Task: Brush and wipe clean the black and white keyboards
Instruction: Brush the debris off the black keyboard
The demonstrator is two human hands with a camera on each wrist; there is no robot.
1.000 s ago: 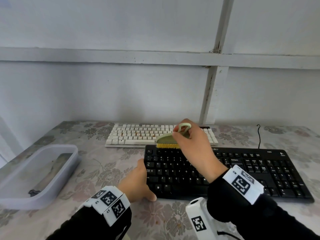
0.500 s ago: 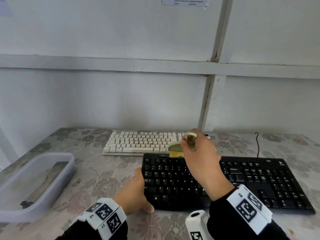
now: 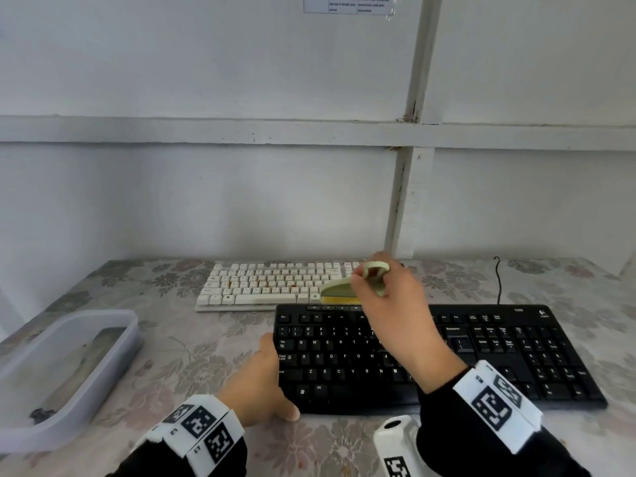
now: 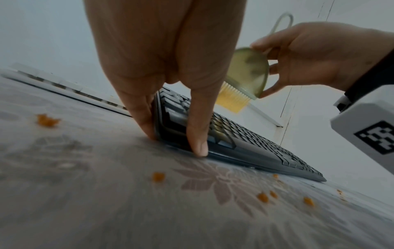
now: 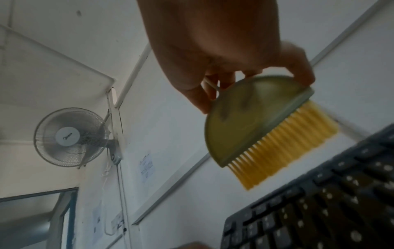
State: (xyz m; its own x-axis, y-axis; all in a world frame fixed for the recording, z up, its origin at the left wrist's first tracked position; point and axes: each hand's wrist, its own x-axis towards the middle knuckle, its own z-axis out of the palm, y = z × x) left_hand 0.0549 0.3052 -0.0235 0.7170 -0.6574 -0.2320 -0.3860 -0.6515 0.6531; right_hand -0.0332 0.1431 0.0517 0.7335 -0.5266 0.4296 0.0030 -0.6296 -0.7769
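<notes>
Right hand [image 3: 389,304] pinches the brush [image 5: 266,128] above the black keyboard [image 3: 481,356], left hand [image 3: 261,380] bracing its corner; crumbs dot the white keyboard [image 3: 268,284]; brushing looks midway, wiping left.

Pale grey wall [image 3: 206,201] w/ white battens [image 3: 399,201], paper notice [image 3: 349,3] up top. Wall fan [image 5: 71,137] near a window [image 5: 32,219]. Floral tablecloth [image 3: 172,339] on table.

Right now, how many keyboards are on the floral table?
2. The black plastic keyboard lies nearest, steadied at its left end by the left hand. The white plastic keyboard lies behind it, towards the wall. None seems hidden.
</notes>
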